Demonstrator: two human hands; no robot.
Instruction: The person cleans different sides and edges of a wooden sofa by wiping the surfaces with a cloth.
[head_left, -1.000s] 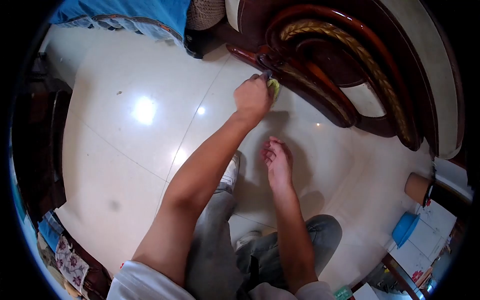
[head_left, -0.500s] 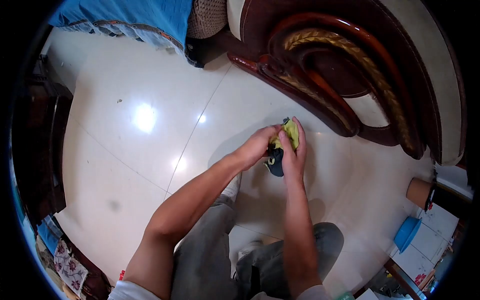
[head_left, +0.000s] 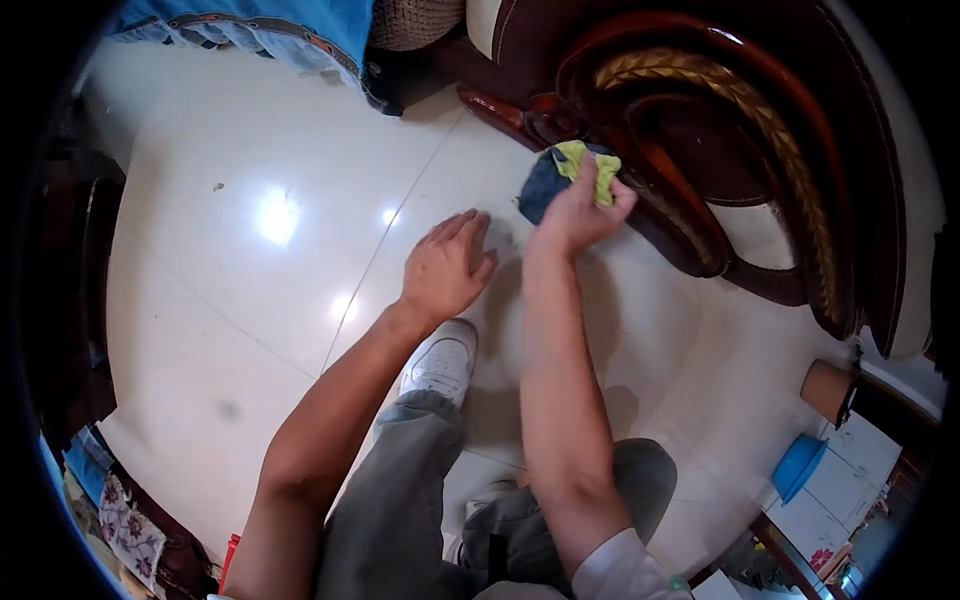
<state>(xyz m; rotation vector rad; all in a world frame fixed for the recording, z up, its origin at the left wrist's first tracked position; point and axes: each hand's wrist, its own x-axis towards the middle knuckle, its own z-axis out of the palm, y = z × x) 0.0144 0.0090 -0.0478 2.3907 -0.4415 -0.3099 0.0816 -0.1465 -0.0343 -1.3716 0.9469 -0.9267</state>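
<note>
A crumpled cloth, dark grey with yellow-green parts, is gripped in my right hand. The thumb lies over its yellow-green part, and the dark part hangs out to the left. The cloth is in front of the sofa's carved wooden base; whether it touches the wood I cannot tell. My left hand holds nothing. Its fingers are stretched forward, above the glossy tiled floor and just ahead of my white shoe.
A dark brown sofa with cream panels fills the upper right. Blue fabric hangs at the upper left beside a woven brown cushion. Dark furniture lines the left edge. At the lower right are a brown pot and a blue basin.
Both hands were together on the cloth. Now my left hand has let go and moved left, while my right hand has carried the cloth forward toward the sofa base.
</note>
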